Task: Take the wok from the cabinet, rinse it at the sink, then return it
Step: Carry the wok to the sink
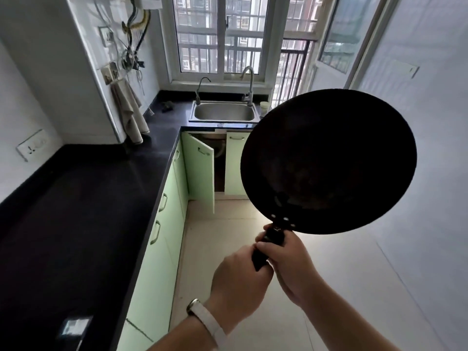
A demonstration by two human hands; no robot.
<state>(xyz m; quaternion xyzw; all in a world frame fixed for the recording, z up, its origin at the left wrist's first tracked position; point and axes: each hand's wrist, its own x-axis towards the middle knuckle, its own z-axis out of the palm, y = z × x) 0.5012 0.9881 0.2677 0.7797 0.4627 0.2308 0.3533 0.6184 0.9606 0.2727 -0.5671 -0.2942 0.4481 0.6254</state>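
Note:
A round black wok [328, 160] is held up in the air in front of me, its inside facing me and tilted. Both hands grip its black handle: my left hand [239, 277] lower down, my right hand [286, 259] nearer the pan, next to the rivets. The steel sink [225, 112] sits at the far end of the counter under the window, with two taps [249, 82] behind it. Below the sink a green cabinet door [201, 171] stands open, and the cabinet inside looks dark.
A black countertop [83, 198] runs along the left with green cabinets below. A towel [130, 115] hangs on the left wall. A small pale cup [264, 106] stands right of the sink. The pale floor [228, 249] leads toward the sink; a white wall is on the right.

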